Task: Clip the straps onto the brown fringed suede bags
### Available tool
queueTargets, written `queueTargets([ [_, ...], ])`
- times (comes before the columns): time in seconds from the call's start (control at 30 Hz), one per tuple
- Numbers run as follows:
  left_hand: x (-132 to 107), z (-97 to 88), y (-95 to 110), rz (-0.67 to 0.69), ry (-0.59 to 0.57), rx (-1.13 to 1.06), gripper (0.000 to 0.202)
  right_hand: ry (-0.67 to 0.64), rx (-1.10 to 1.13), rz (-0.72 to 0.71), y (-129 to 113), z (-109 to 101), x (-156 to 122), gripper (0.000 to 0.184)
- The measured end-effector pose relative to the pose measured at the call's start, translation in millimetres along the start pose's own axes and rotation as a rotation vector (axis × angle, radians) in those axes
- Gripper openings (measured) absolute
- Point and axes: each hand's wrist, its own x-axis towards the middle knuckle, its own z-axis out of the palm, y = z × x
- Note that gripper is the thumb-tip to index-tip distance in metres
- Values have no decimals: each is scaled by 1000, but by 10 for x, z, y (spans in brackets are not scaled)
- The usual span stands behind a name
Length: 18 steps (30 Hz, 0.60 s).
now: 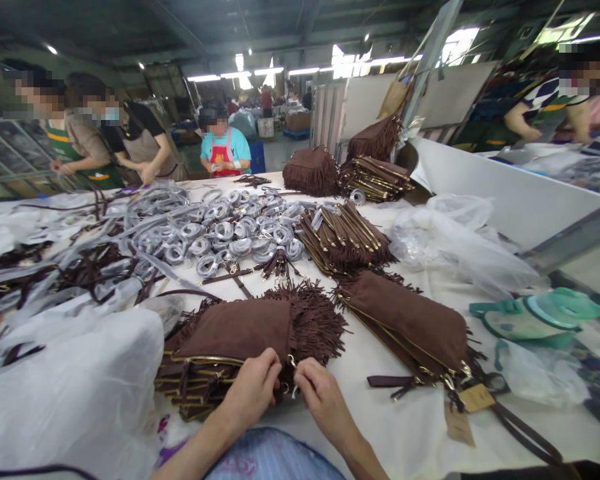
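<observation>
A stack of brown fringed bags (240, 327) with gold zippers lies in front of me, its fringe fanned out to the right. My left hand (257, 383) is closed on the near right corner of the top bag, at its zipper end. Just right of it, my right hand (323, 393) pinches a small metal snap hook (292, 362) at the bag's corner. A small pale piece shows under the right fingertips; what it is I cannot make out. What lies under the left fingers is hidden.
Right of the stack are more brown bags (405, 320) with cardboard tags (477, 398). Coiled, plastic-wrapped straps (240, 230) cover the table's middle. A plastic bag (75, 380) lies left, a green-lidded bottle (545, 317) right. Several people stand around the tables.
</observation>
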Motion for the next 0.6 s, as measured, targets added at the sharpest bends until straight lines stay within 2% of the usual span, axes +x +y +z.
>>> queueTargets([
  [0.1,19,-18,64,-36,48,-79,23,-14,-160,-174,-80,95,-27,27],
  [0.2,52,-69,115,-47,68,-108,22,-56,-241,-284,-139,206,-19,26],
  [0.33,81,-120,86,-65,39,-176,13,-86,-175,-300,-230,226,-7,26],
  [0.43,103,-104,14,-100,6,-295,10,-83,-40,-225,-282,114,-28,24],
  [0.5,123,-74,-34,-143,-14,-374,10,54,42,-81,-270,29,-42,25],
  [0.6,153,-38,-85,-192,-17,-424,10,254,240,227,-196,-40,-26,30],
])
